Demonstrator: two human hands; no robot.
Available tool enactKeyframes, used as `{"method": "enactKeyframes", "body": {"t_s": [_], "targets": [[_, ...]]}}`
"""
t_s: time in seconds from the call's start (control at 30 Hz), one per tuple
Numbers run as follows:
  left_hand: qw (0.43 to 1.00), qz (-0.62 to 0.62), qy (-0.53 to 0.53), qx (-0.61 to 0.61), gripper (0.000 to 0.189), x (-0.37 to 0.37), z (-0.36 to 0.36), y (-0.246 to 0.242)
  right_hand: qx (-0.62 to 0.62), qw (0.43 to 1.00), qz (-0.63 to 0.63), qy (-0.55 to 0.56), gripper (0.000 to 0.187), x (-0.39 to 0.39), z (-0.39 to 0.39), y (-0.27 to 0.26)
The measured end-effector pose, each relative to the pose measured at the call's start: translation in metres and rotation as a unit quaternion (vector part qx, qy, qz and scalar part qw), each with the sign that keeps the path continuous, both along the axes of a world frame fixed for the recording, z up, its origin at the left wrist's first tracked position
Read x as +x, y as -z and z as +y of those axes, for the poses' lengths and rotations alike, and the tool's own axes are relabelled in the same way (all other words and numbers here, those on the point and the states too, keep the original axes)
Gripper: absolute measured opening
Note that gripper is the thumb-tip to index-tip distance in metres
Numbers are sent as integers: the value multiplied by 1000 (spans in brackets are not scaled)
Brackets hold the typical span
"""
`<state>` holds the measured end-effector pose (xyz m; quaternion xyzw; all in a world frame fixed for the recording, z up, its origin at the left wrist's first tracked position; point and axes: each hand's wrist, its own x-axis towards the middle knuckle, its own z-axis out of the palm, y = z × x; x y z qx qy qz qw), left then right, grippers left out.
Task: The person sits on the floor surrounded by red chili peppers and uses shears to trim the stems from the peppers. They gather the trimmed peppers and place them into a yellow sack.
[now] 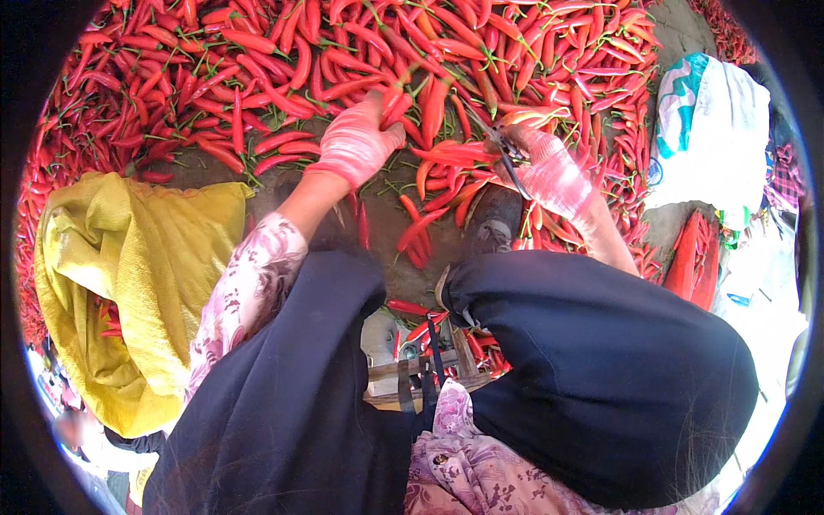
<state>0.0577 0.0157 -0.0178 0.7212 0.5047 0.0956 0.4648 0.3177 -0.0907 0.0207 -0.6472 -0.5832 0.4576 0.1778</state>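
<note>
A large heap of red chili peppers (270, 58) with green stems spreads over the ground before me. My left hand (360, 138), in a red-stained knit glove, holds one or more red chili peppers (396, 106) between thumb and fingers. To its right, my right hand (547, 167), in a similar glove, is closed around a pair of scissors (505, 148), whose blades point up and left over the heap. Between my hands lie more loose peppers, some touching the scissors' side. Part of the right fingers is hidden by the scissors and peppers.
A yellow woven sack (141, 238), with some peppers in its mouth, lies at left. My shoe (492, 222) stands among peppers near the right hand. White and teal cloth or sacking (714, 129) and a red bag of peppers (695, 261) are at right. A person (96, 444) is at lower left.
</note>
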Motion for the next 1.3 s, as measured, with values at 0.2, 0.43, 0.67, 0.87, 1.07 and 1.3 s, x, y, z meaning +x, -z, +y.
{"method": "enactKeyframes", "body": {"t_s": [0.2, 0.43, 0.67, 0.87, 1.07, 1.3], "targets": [[897, -256, -113, -341, 39, -29, -27, -35, 25, 980, 138, -139, 33, -19, 32, -27], [809, -334, -111, -470, 41, -30, -41, -50, 67, 975, 213, -3, 41, -42, 46, -14], [812, -358, -109, -449, 44, -37, -54, -42, -28, 988, -13, -154, 49, -22, 2, -32], [814, -336, -92, -465, 44, -38, -63, -39, -56, 981, 28, -183, 58, -41, 5, -19], [851, -226, -60, -470, 38, -40, -67, -38, -40, 976, -22, -213, 45, -30, 8, -25], [908, -117, -42, -399, 31, -35, -68, -46, -11, 987, 16, -159, 38, -42, 3, -7]]}}
